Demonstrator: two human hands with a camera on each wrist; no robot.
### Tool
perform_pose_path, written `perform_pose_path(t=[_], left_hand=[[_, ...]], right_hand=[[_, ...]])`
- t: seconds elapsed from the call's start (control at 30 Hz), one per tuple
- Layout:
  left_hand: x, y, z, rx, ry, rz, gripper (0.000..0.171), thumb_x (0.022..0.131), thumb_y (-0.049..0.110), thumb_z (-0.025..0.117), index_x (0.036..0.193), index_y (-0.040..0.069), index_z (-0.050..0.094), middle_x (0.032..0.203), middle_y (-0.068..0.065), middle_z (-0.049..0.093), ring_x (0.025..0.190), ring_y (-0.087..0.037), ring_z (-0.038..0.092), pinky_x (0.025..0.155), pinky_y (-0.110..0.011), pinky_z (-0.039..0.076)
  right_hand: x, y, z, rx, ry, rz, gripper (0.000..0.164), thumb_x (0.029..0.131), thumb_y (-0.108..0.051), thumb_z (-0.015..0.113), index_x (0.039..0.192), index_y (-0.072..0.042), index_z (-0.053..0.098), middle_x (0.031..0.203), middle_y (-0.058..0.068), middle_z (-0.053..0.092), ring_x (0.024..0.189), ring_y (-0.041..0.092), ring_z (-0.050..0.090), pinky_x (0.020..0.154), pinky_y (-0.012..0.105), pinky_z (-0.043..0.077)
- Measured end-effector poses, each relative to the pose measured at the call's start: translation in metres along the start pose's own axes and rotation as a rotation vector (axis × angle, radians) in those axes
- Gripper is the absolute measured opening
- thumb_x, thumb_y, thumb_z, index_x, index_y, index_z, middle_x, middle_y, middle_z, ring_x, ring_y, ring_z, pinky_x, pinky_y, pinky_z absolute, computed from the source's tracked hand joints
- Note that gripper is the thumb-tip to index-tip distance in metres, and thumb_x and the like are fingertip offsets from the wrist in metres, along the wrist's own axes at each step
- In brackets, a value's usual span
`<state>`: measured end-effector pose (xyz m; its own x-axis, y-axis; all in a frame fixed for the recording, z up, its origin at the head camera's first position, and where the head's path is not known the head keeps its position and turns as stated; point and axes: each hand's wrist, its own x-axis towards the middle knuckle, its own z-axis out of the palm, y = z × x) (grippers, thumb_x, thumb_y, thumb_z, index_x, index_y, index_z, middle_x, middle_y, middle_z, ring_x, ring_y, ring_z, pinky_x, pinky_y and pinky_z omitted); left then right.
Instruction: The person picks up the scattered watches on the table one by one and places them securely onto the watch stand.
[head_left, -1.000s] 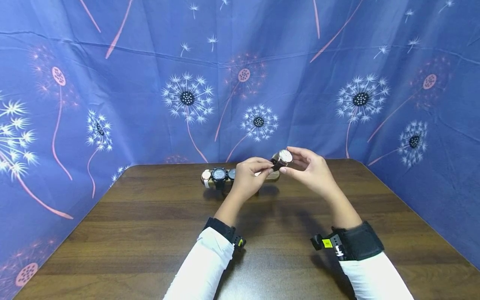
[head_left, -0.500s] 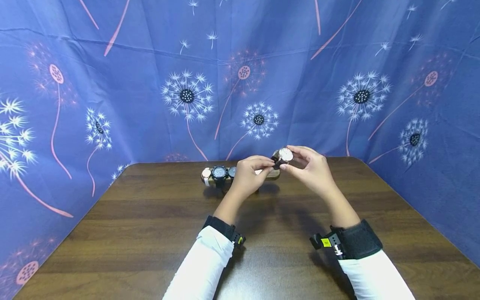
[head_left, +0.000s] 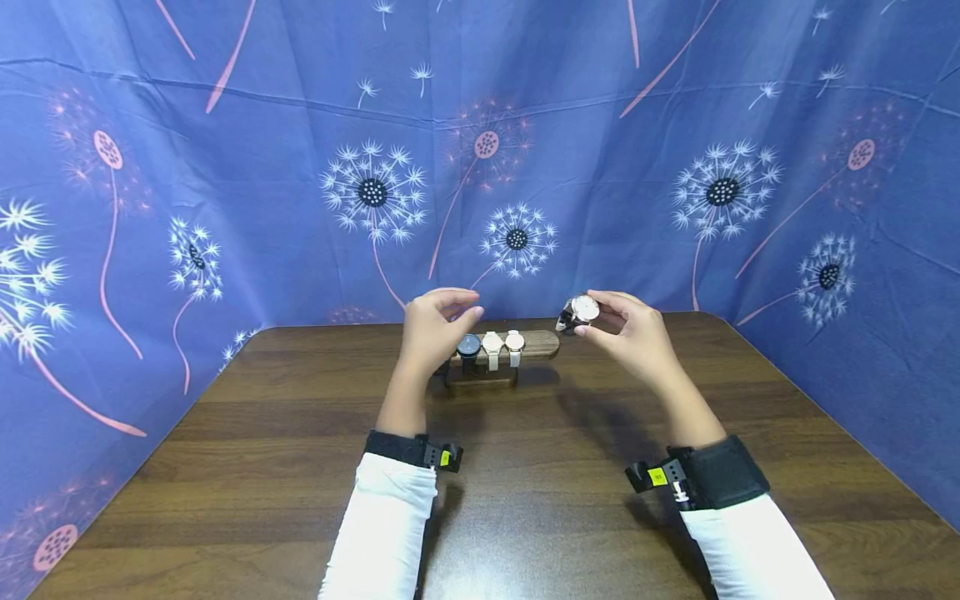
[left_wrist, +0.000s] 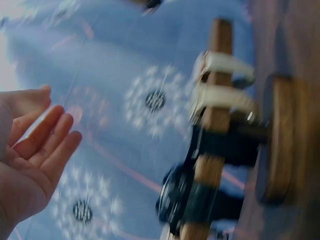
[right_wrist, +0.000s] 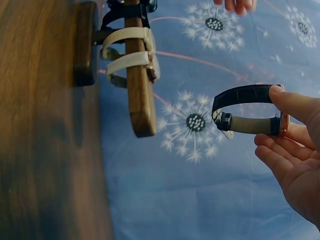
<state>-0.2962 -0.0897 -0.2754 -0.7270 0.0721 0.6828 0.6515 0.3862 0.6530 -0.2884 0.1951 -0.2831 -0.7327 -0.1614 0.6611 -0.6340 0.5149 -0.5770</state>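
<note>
My right hand (head_left: 636, 340) holds a wristwatch (head_left: 585, 308) by its case, up to the right of the wooden watch stand (head_left: 542, 343). It has a white dial and a rose-gold case. In the right wrist view the watch's dark strap (right_wrist: 245, 94) forms a loop joined at a metal clasp. Nothing is in my left hand (head_left: 433, 335), whose fingers are relaxed, and it covers the stand's left end in the head view. The left wrist view shows that hand (left_wrist: 30, 165) apart from the stand's bar (left_wrist: 220, 37).
Several watches sit on the bar: a black watch (head_left: 468, 346), a cream-strapped watch (head_left: 492, 343) and a white-strapped watch (head_left: 515, 342) among them. The bar's right end is bare wood. A blue dandelion-print cloth (head_left: 600, 167) hangs behind the brown table (head_left: 300, 467).
My left hand has let go of the watch strap and moved left, uncovering watches on the stand. My right hand has shifted slightly right with the watch.
</note>
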Motion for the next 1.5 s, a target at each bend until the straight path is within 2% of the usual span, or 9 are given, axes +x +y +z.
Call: perform_pose_path(t=[0.13,0.3,0.5,0.7,0.93,1.13,1.3,1.4,1.5], left_hand=[[0.001,-0.010,-0.027,0.057,0.091,-0.146,0.018,0.086,0.010,0.073,0.103,0.001,0.074,0.102,-0.015,0.073,0.097,-0.028,0.070,0.087,-0.038,0.055],[-0.002,-0.026,-0.051,0.142,0.150,-0.306,0.020,0.087,0.015,0.072,0.104,0.003,0.075,0.098,-0.013,0.073,0.095,-0.027,0.069,0.089,-0.040,0.050],[-0.007,-0.047,-0.066,0.235,0.114,-0.447,0.024,0.092,0.022,0.068,0.108,0.005,0.074,0.104,-0.012,0.072,0.103,-0.028,0.063,0.092,-0.043,0.047],[-0.011,-0.061,-0.072,0.258,0.009,-0.604,0.029,0.096,0.025,0.061,0.114,0.005,0.072,0.113,-0.016,0.069,0.112,-0.032,0.060,0.097,-0.047,0.045],[-0.017,-0.081,-0.075,0.118,-0.017,-0.734,0.029,0.097,0.017,0.059,0.119,-0.001,0.068,0.120,-0.021,0.065,0.099,-0.030,0.068,0.087,-0.037,0.054],[-0.022,-0.094,-0.073,-0.050,-0.001,-0.820,0.031,0.097,0.011,0.059,0.122,-0.007,0.063,0.124,-0.024,0.061,0.107,-0.032,0.065,0.088,-0.036,0.054],[-0.025,-0.103,-0.073,-0.155,-0.029,-0.838,0.034,0.098,0.010,0.058,0.127,-0.008,0.059,0.131,-0.026,0.056,0.113,-0.037,0.061,0.093,-0.041,0.051],[-0.027,-0.107,-0.073,-0.245,-0.053,-0.849,0.034,0.098,0.007,0.056,0.129,-0.009,0.056,0.124,-0.026,0.060,0.105,-0.034,0.066,0.092,-0.042,0.051],[-0.028,-0.110,-0.073,-0.321,-0.070,-0.856,0.033,0.098,0.003,0.055,0.129,-0.011,0.055,0.102,-0.021,0.068,0.091,-0.029,0.071,0.087,-0.040,0.054]], right_hand=[[0.000,0.009,-0.002,-0.056,-0.038,0.030,0.052,0.079,-0.001,0.079,0.126,0.011,0.059,0.125,0.026,0.059,0.112,0.037,0.061,0.090,0.015,0.047],[-0.001,0.018,-0.004,-0.089,-0.079,0.069,0.051,0.081,-0.002,0.077,0.126,0.012,0.057,0.124,0.027,0.059,0.110,0.038,0.062,0.091,0.030,0.050],[-0.003,0.034,-0.005,-0.126,-0.105,0.105,0.051,0.082,-0.002,0.077,0.127,0.012,0.056,0.125,0.028,0.058,0.109,0.039,0.062,0.091,0.037,0.050],[-0.005,0.048,-0.001,-0.119,-0.112,0.106,0.050,0.081,0.000,0.077,0.125,0.014,0.057,0.121,0.031,0.059,0.106,0.041,0.063,0.089,0.038,0.050],[-0.005,0.057,0.002,-0.099,-0.139,0.120,0.051,0.081,0.001,0.076,0.125,0.016,0.055,0.121,0.034,0.058,0.107,0.044,0.062,0.090,0.042,0.050],[-0.006,0.063,0.005,-0.073,-0.152,0.139,0.051,0.081,0.004,0.075,0.126,0.016,0.054,0.118,0.034,0.060,0.107,0.044,0.062,0.091,0.044,0.050],[-0.007,0.069,0.008,-0.070,-0.168,0.163,0.052,0.082,0.001,0.075,0.128,0.015,0.053,0.118,0.033,0.061,0.107,0.044,0.062,0.093,0.046,0.049],[-0.008,0.073,0.011,-0.045,-0.184,0.185,0.053,0.083,0.000,0.074,0.129,0.015,0.053,0.118,0.032,0.061,0.108,0.044,0.062,0.093,0.045,0.049],[-0.009,0.075,0.013,-0.007,-0.202,0.203,0.053,0.083,0.001,0.073,0.129,0.016,0.052,0.119,0.033,0.060,0.108,0.043,0.062,0.092,0.041,0.050]])
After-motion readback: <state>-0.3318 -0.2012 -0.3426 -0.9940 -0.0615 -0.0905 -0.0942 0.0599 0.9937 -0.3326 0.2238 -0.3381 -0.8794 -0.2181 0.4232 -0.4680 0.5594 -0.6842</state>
